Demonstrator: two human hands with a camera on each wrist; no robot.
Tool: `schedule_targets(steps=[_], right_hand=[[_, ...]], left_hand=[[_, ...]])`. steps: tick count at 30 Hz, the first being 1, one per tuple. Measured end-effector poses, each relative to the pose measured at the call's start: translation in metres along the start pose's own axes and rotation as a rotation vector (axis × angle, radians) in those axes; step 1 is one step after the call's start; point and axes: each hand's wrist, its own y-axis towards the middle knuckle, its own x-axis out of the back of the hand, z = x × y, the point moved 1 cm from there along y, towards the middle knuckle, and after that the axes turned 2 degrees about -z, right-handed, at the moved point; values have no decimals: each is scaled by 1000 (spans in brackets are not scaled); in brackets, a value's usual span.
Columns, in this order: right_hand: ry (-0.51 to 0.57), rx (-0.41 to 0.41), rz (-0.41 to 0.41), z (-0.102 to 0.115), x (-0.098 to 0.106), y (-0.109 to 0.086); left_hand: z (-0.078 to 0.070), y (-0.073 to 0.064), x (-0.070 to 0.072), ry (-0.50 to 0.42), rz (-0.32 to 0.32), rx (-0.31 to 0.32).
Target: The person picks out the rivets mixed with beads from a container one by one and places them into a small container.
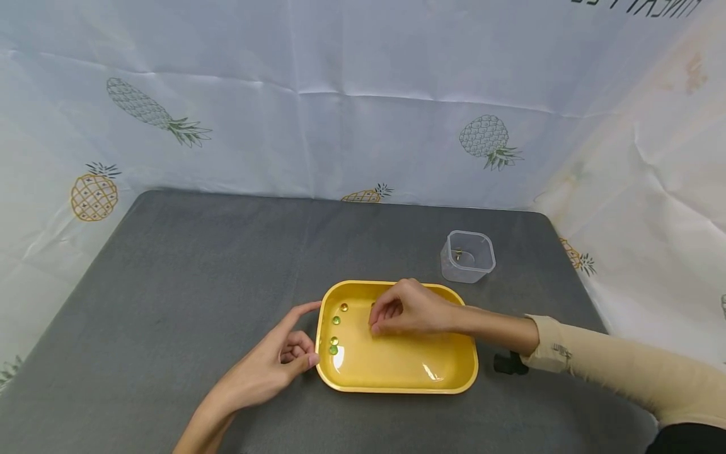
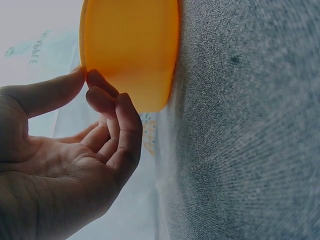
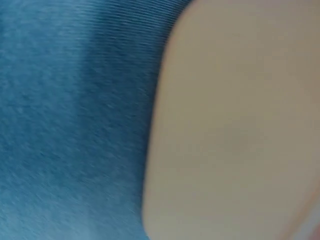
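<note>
A shallow yellow tray [image 1: 397, 380] lies on the grey table. My left hand [image 1: 266, 362] grips its left end, the thumb at the rim and other fingers bent against the outer wall; the left wrist view shows this hand [image 2: 85, 155] close beside the orange-looking tray wall [image 2: 132, 50]. Over the inside of the tray, my right hand [image 1: 416, 309] has its fingers curled and fingertips close together, low over the floor. I cannot tell what is between them. Several small shiny glass beads, among them an amber one [image 1: 344, 307] and a green one [image 1: 333, 349], lie along the tray's left side.
Behind the tray's right end stands a clear plastic tub [image 1: 467, 257] with small gold-coloured pieces inside. A dark object [image 1: 510, 364] sits beneath the right wrist. A pineapple-print cloth [image 1: 317, 126] hangs behind the table. In the right wrist view, a blurred beige surface [image 3: 235, 130] fills much of the frame.
</note>
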Motion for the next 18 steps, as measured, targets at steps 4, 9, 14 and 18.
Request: schedule_targets(steps=[4, 9, 14, 18], right_hand=[[-3, 35, -31, 7, 8, -3], [5, 42, -46, 11, 17, -9], [16, 55, -51, 11, 22, -13], [31, 85, -66, 13, 27, -17]], left_hand=[[0, 0, 0, 0, 1, -2], [-1, 0, 0, 0, 2, -1], [-1, 0, 0, 0, 1, -2], [-1, 0, 0, 4, 1, -7]])
